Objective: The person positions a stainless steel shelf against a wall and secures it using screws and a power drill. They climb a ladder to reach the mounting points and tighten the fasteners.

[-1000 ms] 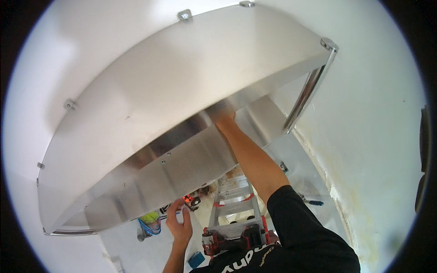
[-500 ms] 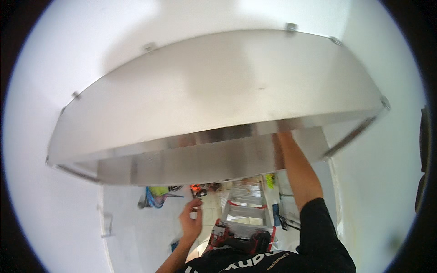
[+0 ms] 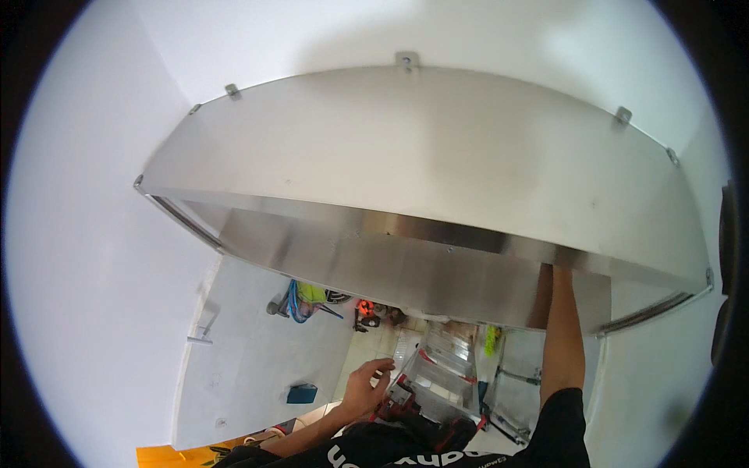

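A wide, shallow stainless steel cabinet [image 3: 351,144] hangs against the white wall, with small metal brackets along its back edge. My right forearm [image 3: 563,335] reaches up into the cabinet's open front, near its right end. The steel top panel hides my right hand, so its fingers and anything in them do not show. Lower down, my left hand [image 3: 365,390] is held in the air in front of my body. Its fingers are curled toward the thumb; whatever small thing may be between them cannot be made out. One wall bracket [image 3: 406,59] sits at the middle of the back edge.
Below me stands a stepladder [image 3: 449,366], with a red and black power tool [image 3: 406,409] on its top. On the floor far below are an orange and black tool [image 3: 365,310], a bundle with blue and yellow-green parts [image 3: 308,296] and a blue box [image 3: 302,393].
My view has turned, so the cabinet now tilts down to the right. The right arm stays inside the cabinet. My left hand appears lower and farther right, its fingers still curled.
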The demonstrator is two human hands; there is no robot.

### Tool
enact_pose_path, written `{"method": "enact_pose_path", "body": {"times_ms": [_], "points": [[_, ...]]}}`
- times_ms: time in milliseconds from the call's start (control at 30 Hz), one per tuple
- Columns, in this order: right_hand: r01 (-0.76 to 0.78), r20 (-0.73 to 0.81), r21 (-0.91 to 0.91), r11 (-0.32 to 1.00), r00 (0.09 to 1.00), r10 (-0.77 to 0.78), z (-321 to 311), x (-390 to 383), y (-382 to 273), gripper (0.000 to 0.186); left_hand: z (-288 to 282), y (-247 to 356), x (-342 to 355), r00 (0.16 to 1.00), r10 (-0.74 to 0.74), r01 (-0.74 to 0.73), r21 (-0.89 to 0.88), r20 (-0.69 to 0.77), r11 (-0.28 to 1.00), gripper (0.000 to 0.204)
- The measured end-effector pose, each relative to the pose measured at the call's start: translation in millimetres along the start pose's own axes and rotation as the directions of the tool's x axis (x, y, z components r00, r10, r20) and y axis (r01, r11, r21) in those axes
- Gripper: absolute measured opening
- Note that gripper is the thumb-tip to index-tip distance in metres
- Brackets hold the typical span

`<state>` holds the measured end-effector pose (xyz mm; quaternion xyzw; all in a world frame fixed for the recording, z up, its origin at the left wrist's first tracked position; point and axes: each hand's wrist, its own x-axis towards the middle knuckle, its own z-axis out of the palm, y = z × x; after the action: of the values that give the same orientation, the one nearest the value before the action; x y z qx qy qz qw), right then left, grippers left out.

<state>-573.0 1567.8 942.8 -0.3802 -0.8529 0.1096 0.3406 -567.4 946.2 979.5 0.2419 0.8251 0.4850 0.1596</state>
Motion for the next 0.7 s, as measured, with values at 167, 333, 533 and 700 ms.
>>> {"method": "enact_pose_path", "body": {"times_ms": [167,333,533,700], "points": [[-0.017,-0.025,0.055,0.998,1.0,0.019,28,8,11,0.07,-2,3,-1,0.994,-0.099,0.098,0.015,0.049,0.995,0.029],[-0.068,-0.041,0.111,0.991,0.996,0.073,37,16,49,0.069,19,13,0,0.994,-0.062,0.063,-0.009,0.095,0.998,0.023],[0.02,-0.125,0.014,1.0,0.992,-0.018,21,9,31,0.063,16,1,0,0.974,-0.107,0.105,0.019,0.201,0.994,0.027],[0.019,-0.074,-0.034,0.999,0.997,-0.022,8,16,-9,0.059,15,4,5,0.977,-0.102,0.102,0.007,0.185,0.995,0.025]]}}
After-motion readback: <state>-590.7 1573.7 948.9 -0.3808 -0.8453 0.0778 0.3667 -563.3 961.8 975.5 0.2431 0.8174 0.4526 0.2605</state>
